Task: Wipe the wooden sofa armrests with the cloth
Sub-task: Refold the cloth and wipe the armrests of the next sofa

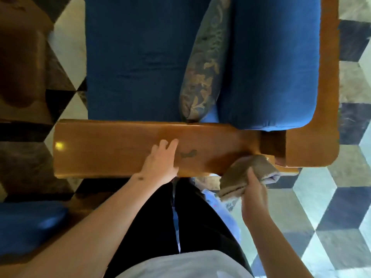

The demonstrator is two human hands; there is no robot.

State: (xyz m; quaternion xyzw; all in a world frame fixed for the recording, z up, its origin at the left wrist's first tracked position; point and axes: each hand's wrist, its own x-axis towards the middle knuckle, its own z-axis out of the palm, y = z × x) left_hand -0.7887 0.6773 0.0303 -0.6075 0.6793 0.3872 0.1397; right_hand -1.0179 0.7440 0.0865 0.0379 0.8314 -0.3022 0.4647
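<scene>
Right hand (254, 194) bunches the cloth (248, 175) against the armrest (112, 151) near its back corner; soft, limp, best gripped mid-wad, it probably drags easily. Left hand (160, 163) rests flat, fingers spread, beside it

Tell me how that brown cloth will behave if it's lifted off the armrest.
The cloth likely hangs limp: it bunches and folds in the right hand. Probably light, since one hand holds it. Its fuzzy surface should drag, not slip, on the armrest.
</scene>
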